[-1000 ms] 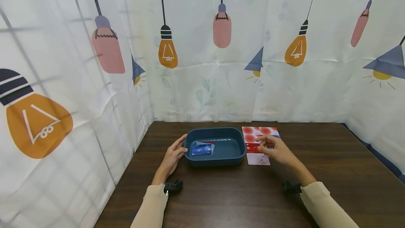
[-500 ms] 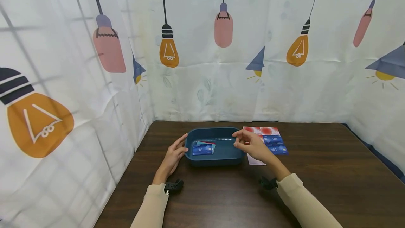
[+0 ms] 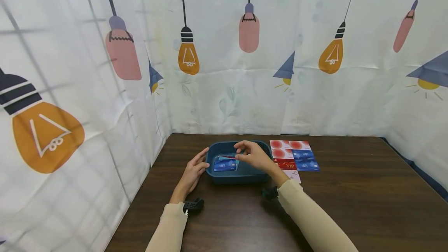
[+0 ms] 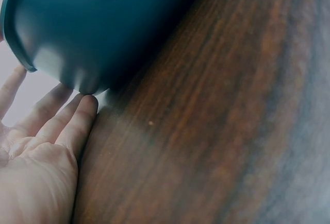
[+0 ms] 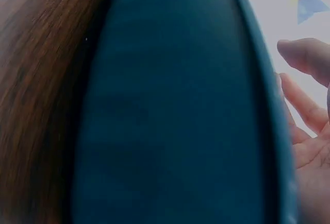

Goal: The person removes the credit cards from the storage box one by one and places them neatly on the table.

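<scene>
A dark blue-green rectangular tray (image 3: 259, 175) stands on the table. In its left part lies a blue VIP card (image 3: 224, 165), overlapping a light teal card (image 3: 237, 163) and a red-edged one. My left hand (image 3: 190, 173) rests with extended fingers against the tray's left end; the left wrist view shows its fingertips (image 4: 88, 103) at the outer wall. Over the tray's inside hovers my right hand (image 3: 254, 155), fingers bent loosely, close above the cards. Seen from the right wrist, the thumb (image 5: 304, 56) is apart from the other fingers, with nothing visible between them.
Right of the tray several cards lie edge to edge: white ones with red circles (image 3: 279, 153), a red VIP card (image 3: 285, 164), blue cards (image 3: 305, 165) and a pale pink card (image 3: 293, 175). A patterned curtain (image 3: 217, 100) hangs behind the brown table (image 3: 238, 221).
My right hand has moved left from above the cards beside the tray to over the tray's inside, uncovering those cards. My left hand stays at the tray's left end.
</scene>
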Tool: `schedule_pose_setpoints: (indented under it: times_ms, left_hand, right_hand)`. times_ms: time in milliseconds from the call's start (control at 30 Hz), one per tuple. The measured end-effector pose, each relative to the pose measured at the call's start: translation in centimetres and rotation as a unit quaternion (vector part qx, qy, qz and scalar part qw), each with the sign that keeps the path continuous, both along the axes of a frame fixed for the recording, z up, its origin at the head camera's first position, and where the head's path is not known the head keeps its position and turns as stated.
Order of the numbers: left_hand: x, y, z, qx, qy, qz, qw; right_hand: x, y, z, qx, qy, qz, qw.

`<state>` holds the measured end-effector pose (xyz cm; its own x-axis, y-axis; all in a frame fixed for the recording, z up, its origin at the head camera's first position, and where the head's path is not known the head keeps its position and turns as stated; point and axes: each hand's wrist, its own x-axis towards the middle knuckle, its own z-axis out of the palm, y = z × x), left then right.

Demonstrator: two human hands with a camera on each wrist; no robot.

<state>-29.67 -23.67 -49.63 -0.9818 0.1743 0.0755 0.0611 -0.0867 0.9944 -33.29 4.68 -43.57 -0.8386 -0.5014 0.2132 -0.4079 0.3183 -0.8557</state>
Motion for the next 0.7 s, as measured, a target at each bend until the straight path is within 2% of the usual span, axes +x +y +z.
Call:
schedule_pose_setpoints:
  times_ms: [300, 500, 700]
  left_hand:
    - [0.0, 0.0, 0.0, 0.001, 0.003, 0.000, 1.0000]
    - [0.0, 0.1, 0.0, -0.003, 0.000, 0.000, 1.0000]
    - [0.1, 0.2, 0.0, 0.004, -0.001, 0.004, 1.0000]
  right_hand:
    - [-1.1, -2.3, -0.9, 0.056, -0.010, -0.028, 0.9980]
    - [-1.7, -2.6, -1.7, 0.093, -0.024, -0.038, 0.9946]
    - [-1.8, -2.7, -2.0, 0.146, -0.021, -0.044, 0.9881]
